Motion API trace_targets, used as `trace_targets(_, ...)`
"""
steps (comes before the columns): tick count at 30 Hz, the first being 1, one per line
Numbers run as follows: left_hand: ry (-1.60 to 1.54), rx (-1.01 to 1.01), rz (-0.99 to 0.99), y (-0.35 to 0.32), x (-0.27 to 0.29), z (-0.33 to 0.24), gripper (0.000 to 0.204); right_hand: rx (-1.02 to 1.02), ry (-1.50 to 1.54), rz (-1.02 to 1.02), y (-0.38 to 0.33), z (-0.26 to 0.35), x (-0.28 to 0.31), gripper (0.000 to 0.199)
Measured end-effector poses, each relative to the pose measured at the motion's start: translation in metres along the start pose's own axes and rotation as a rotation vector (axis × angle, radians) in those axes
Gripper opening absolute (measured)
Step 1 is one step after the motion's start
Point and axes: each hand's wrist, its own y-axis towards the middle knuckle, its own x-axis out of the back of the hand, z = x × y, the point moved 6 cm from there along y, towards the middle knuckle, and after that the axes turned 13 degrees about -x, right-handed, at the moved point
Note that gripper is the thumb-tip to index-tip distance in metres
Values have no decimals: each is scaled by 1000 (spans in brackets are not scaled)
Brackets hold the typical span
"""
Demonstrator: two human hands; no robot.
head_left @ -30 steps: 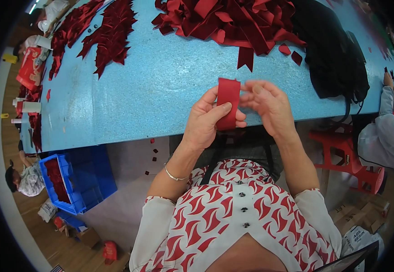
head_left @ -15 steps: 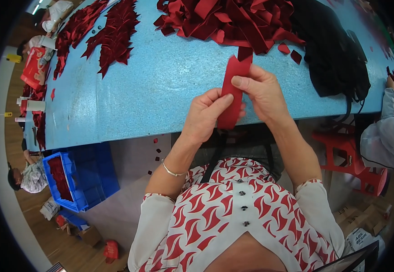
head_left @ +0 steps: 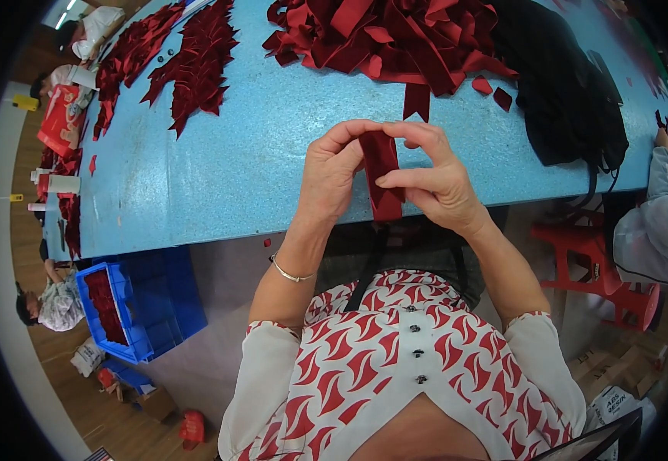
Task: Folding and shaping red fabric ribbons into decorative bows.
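Observation:
A dark red ribbon strip hangs between my hands, bent over at its upper end, near the table's front edge. My left hand is closed on its left side, thumb and forefinger at the bend. My right hand pinches it from the right, forefinger at the top and thumb lower on its face. Just beyond my hands, the notched end of another ribbon sticks out from a heap of red ribbon pieces.
Layered red ribbon bundles lie at the blue table's far left. Black cloth lies on the right. A blue crate holding red pieces stands below at left. Red stools and a co-worker's sleeve are at right.
The ribbon strip has turned from its bright, flat face to a darker one and is now bent over at the top. Both hands have shifted their grip up to that bend.

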Motion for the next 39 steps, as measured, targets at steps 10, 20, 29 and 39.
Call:
trace_targets(10,466,-390,97,4,2,-22,21,-735,1029,6,-7,-59,-21,19)
trace_targets(20,647,-573,261,5,-9,-32,25,-846,1173,89,13,-46,-32,29)
trace_targets(29,167,-258,-19,-6,3,-7,21,-858,1143,-14,4,-51,-35,22)
trace_targets(39,342,-194,59,-1,4,-10,18,-731,1046,-63,10,-45,-33,9)
